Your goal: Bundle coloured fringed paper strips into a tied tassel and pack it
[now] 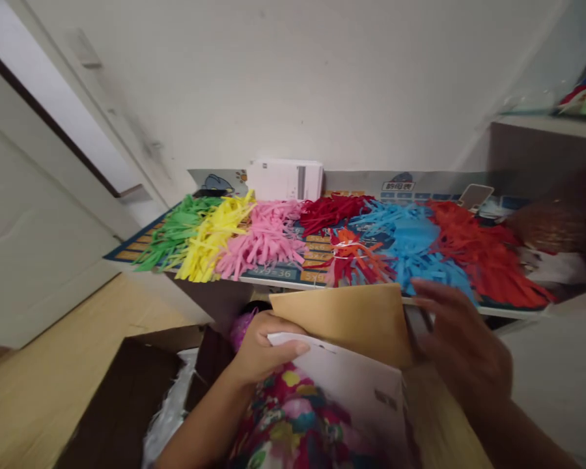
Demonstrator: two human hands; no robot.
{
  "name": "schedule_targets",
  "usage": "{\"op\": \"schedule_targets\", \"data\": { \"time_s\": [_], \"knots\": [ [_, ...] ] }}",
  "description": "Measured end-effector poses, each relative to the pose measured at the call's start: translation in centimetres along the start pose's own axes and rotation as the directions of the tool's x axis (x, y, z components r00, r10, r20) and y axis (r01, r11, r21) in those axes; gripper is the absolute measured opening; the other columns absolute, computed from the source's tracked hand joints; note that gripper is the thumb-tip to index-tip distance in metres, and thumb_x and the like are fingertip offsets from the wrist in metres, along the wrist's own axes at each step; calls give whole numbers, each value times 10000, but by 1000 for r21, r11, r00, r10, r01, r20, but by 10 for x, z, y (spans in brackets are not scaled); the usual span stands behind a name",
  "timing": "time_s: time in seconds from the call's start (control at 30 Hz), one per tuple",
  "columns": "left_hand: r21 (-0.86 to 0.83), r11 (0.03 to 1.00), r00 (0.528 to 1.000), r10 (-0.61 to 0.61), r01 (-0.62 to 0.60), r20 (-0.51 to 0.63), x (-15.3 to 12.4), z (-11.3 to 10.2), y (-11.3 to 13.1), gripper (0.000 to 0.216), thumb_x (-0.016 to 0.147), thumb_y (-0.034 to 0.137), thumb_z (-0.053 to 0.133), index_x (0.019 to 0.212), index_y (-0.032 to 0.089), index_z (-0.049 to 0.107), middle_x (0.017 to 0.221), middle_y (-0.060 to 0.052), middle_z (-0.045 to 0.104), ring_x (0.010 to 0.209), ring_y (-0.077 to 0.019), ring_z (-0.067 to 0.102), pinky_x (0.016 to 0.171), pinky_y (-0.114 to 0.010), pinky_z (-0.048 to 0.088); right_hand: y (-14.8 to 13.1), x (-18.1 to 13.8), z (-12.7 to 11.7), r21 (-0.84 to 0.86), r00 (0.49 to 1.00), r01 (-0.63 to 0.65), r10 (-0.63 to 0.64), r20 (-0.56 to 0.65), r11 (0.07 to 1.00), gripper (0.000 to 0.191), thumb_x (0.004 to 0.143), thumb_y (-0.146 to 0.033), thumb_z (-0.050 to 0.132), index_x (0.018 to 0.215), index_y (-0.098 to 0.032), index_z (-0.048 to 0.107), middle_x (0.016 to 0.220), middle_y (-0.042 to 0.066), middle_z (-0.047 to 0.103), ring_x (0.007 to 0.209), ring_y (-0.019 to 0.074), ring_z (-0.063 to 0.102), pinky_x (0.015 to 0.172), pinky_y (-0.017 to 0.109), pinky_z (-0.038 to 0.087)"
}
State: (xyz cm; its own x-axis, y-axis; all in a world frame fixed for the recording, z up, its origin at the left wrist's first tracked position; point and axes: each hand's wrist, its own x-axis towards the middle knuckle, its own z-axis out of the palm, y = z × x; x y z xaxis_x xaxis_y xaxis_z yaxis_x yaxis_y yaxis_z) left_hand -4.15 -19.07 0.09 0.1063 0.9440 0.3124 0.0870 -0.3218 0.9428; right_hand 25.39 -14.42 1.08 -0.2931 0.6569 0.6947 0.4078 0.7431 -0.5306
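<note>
Between tassels [334, 213] at 12 o'clock and a white card [359, 378] at 5, a brown board [344, 319] is interposed, with a carton [110, 397] at 8, and the card, upper edge slanted 10-to-4, long axis unclear, is gripped by the left hand [262, 350], the right hand [469, 355] held open.

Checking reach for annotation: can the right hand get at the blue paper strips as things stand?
Probably yes: the right hand, blurred but seemingly empty, is near the blue paper strips, which lie mostly uncovered; the left hand grips the white card.
</note>
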Motion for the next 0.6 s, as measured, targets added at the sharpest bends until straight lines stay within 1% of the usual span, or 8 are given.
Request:
{"op": "schedule_targets", "data": {
  "time_s": [0.03,0.1,0.17,0.27,0.37,0.43,0.53,0.6],
  "knots": [
    [17,1000,1000,9,-9,-30,-5,-6,3,417,712,530,774,621,124,774,490,-50,634,412,-93,464,423,-194,358,-5,9,4,100,999,-33,34,-13,994,413,949,-361,563,1361,-388,544,1361,54,592,1225,282,586,965,448,529],
    [47,999,995,28,-24,-93,-14,-14,7,415,699,533,787,609,128,770,479,-47,631,408,-96,479,426,-194,372,-12,23,15,299,995,-95,84,50,949,470,940,-411,590,1400,-368,505,1317,65,627,1144,259,639,887,390,566],
    [76,997,990,44,-34,-137,-22,-20,9,412,695,534,794,611,132,772,503,-52,651,441,-110,522,454,-199,405,-16,34,26,380,990,-119,81,115,917,468,925,-450,614,1375,-350,532,1285,68,650,1092,242,664,831,345,576],
    [103,994,988,58,-44,-142,-29,-26,12,406,703,527,793,609,133,773,507,-55,660,440,-110,529,443,-195,396,-23,45,35,312,994,-103,88,64,944,360,896,-404,670,1246,-326,636,1217,51,684,1079,222,665,853,319,557],
    [118,991,987,73,-56,-142,-33,-30,15,405,717,516,789,607,127,772,465,-51,637,400,-98,498,409,-188,364,-33,56,34,226,997,-45,30,70,973,159,896,-350,669,1036,-295,720,995,17,744,910,188,701,806,295,555],
    [123,991,986,77,-59,-149,-34,-33,15,398,721,505,789,610,123,771,453,-49,629,390,-94,488,403,-186,354,-39,64,31,179,995,3,-20,96,984,95,899,-329,661,928,-276,734,906,7,750,820,178,704,749,287,553],
    [118,992,985,55,-35,-166,-33,-36,14,406,709,512,794,607,120,768,474,-55,643,404,-97,494,415,-190,365,-41,72,30,118,989,102,-114,97,988,100,915,-311,636,915,-271,728,890,8,758,779,182,708,697,303,537],
    [100,995,984,26,-8,-178,-33,-36,12,408,696,516,801,610,119,768,497,-60,657,425,-104,509,433,-194,383,-40,74,31,56,972,220,-224,76,974,103,932,-290,614,937,-285,717,886,-4,764,774,184,712,708,331,507]
  ]
}}
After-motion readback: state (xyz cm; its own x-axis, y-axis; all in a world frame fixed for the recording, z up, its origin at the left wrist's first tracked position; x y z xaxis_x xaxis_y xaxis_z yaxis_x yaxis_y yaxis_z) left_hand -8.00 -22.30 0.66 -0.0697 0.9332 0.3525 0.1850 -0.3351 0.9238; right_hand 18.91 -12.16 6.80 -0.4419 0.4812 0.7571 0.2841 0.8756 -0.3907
